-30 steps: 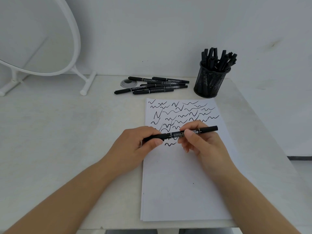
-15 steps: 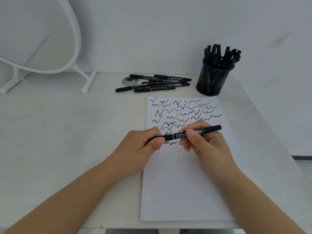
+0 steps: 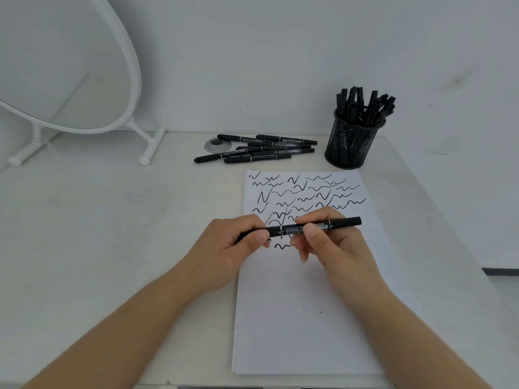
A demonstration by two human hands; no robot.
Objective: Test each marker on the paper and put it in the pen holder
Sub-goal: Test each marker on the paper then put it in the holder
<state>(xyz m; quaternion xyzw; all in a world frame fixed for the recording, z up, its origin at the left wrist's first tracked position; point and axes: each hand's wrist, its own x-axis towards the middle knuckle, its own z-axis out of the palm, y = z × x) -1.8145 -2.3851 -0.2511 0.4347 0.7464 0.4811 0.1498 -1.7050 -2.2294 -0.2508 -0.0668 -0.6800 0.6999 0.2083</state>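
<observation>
Holding the slim black plastic marker (image 3: 300,228) level just above the scribbled white paper (image 3: 306,304), the left hand (image 3: 238,248) pinches its cap end and the right hand (image 3: 331,242) grips mid-barrel, where this light, stiff, slightly slick pen looks easiest to control.
</observation>
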